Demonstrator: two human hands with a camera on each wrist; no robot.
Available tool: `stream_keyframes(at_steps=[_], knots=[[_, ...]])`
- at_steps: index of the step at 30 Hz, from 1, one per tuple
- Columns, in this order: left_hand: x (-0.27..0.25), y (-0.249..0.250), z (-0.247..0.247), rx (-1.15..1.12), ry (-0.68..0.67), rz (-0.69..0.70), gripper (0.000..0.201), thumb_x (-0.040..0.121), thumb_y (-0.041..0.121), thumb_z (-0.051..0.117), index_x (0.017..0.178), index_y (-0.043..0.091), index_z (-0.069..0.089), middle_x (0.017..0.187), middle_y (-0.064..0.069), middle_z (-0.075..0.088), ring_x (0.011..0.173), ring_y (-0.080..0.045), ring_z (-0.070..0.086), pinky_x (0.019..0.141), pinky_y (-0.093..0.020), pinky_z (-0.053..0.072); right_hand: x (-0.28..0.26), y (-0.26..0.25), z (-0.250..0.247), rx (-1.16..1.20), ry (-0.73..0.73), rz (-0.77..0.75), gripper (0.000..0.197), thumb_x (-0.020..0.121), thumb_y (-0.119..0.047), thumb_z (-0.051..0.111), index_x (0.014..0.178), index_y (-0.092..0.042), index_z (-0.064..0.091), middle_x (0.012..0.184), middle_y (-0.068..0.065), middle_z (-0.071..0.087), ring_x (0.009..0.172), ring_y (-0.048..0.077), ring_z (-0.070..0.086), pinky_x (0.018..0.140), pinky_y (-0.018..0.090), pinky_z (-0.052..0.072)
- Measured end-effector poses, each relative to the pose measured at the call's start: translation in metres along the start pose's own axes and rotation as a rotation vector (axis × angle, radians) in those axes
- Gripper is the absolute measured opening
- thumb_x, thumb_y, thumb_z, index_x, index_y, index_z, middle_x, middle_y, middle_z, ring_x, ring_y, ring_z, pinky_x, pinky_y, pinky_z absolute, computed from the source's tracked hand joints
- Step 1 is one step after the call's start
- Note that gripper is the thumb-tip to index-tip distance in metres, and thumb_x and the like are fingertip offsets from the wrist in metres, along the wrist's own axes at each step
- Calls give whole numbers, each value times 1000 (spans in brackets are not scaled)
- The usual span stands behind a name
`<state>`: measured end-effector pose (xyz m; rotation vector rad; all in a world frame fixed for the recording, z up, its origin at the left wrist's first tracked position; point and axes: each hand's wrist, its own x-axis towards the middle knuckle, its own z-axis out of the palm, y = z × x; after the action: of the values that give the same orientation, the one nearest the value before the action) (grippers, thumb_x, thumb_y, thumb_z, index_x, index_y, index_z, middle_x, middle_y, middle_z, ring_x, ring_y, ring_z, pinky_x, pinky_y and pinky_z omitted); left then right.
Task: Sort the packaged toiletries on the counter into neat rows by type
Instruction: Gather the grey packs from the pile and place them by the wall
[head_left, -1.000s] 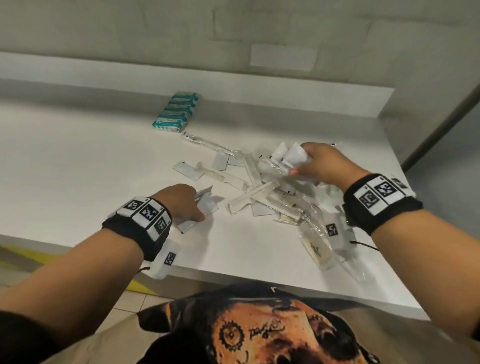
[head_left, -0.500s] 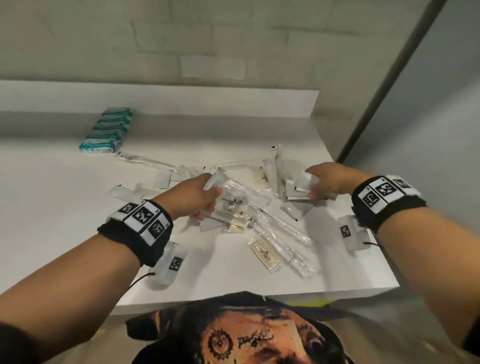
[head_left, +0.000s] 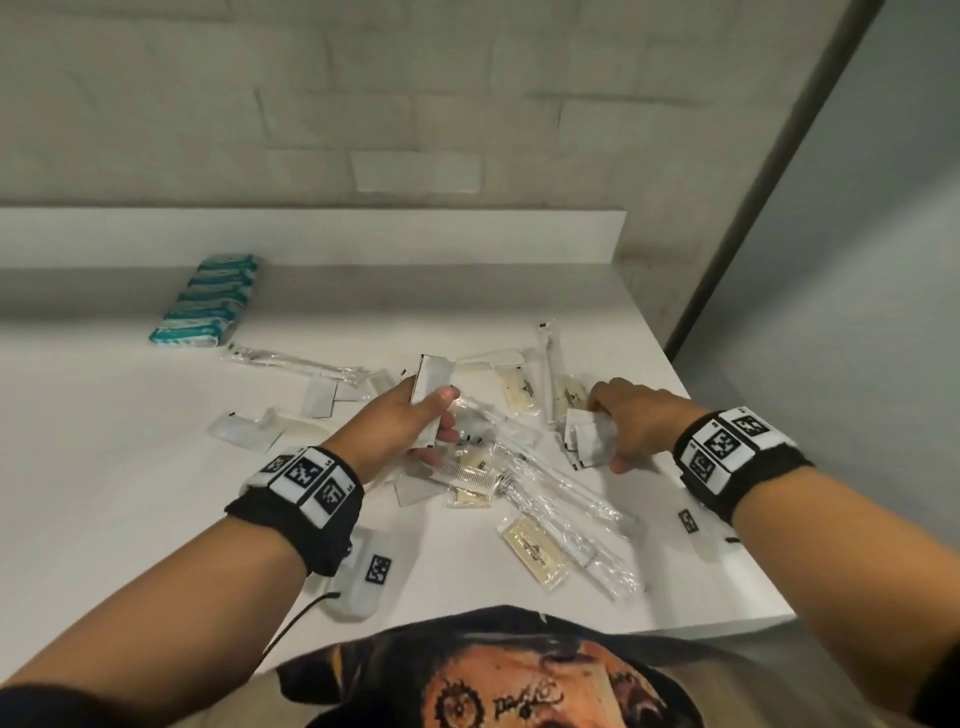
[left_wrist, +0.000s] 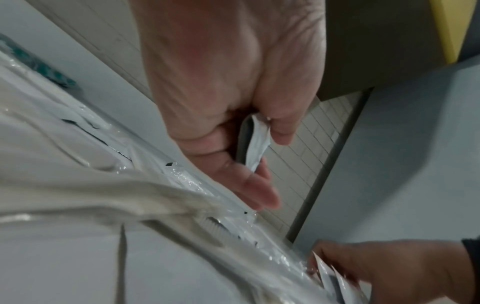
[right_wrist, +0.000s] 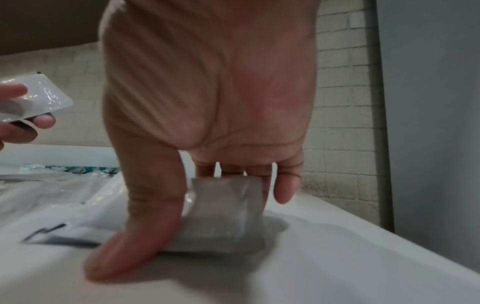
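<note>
A loose pile of packaged toiletries (head_left: 519, 467) lies on the white counter (head_left: 130, 493): clear-wrapped toothbrushes, combs, small white sachets and cream soap packets. My left hand (head_left: 415, 421) hovers over the pile's left side and pinches a white sachet (head_left: 431, 395) between thumb and fingers; the left wrist view shows that sachet (left_wrist: 255, 142) edge-on in the grip. My right hand (head_left: 618, 431) is at the pile's right side, thumb and fingers closed on a small stack of white sachets (head_left: 589, 439) resting on the counter (right_wrist: 337, 257), seen close as a grey-white packet (right_wrist: 228, 216).
A neat row of teal-and-white packets (head_left: 208, 301) sits at the back left by the counter's raised back ledge (head_left: 311, 234). The counter's right edge (head_left: 727, 467) and front edge lie close to the pile. A grey wall stands to the right.
My left hand has lifted its white sachet up off the pile. My right hand has settled lower onto the sachets at the right. The view has shifted slightly.
</note>
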<state>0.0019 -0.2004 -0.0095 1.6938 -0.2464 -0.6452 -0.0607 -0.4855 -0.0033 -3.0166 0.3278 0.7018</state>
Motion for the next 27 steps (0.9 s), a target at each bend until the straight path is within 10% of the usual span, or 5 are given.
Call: stream_keyframes(at_steps=[10, 20, 24, 27], knots=[[6, -1, -33, -332, -7, -9, 41, 95, 44, 46, 111, 10, 61, 92, -11, 67, 94, -29, 66, 73, -40, 56, -11, -16, 3, 82, -98, 48, 59, 69, -26, 78, 123, -23, 54, 118, -2, 61, 100, 18, 58, 87, 32, 51], [-19, 31, -51, -505, 3, 154, 60, 96, 56, 21, 128, 18, 54, 120, -12, 67, 108, -28, 66, 85, -46, 55, -29, -145, -79, 1168, 252, -413, 33, 83, -23, 73, 110, -13, 57, 85, -4, 67, 63, -1, 61, 55, 13, 45], [-33, 54, -71, -543, -95, 198, 55, 93, 55, 31, 130, 22, 55, 121, -9, 68, 108, -28, 66, 84, -49, 55, -18, -212, -87, 1317, 368, -413, 15, 87, -24, 69, 97, -13, 64, 83, 6, 72, 66, 14, 67, 64, 32, 56], [-42, 56, -92, -447, -51, 255, 32, 91, 21, 58, 122, 17, 59, 109, -5, 71, 97, -22, 70, 73, -35, 60, -13, -238, -88, 1292, 391, -401, 26, 84, -34, 71, 93, -10, 70, 82, 14, 73, 65, 20, 66, 67, 42, 57]])
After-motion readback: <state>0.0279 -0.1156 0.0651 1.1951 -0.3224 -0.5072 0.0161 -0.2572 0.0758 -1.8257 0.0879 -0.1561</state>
